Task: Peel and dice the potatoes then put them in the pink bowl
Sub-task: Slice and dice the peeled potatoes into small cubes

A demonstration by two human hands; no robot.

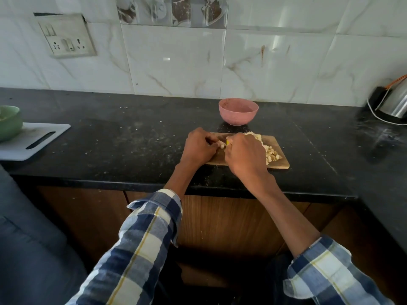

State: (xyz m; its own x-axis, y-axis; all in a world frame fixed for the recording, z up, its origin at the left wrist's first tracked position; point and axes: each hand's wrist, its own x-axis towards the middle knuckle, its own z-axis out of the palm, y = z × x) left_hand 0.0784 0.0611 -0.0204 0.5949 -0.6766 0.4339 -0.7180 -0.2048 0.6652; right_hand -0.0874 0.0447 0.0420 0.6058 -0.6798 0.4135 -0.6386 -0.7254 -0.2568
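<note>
Potato pieces, pale and diced, lie heaped on the right and far part of a wooden cutting board on the black desk. One small piece of potato sits between the two hands, at the tips of the left hand's fingers. The left hand rests on the board's left end with its fingers curled in around that piece. The right hand is just right of it, fingers closed around a yellow-handled tool of which only a sliver shows; its blade is hidden, so I cannot tell what kind of tool it is. The diced heap lies just beyond and to the right of the right hand.

Farther back, near the board's far edge, stands the pink bowl; no potato shows in the part of its inside that is in view. At the far left of the desk a white cutting board carries a green bowl. At the right edge sits a steel kettle with a white cord. White marbled tiles cover the wall, with a switch plate at upper left. Wooden cabinet fronts run below the desk.
</note>
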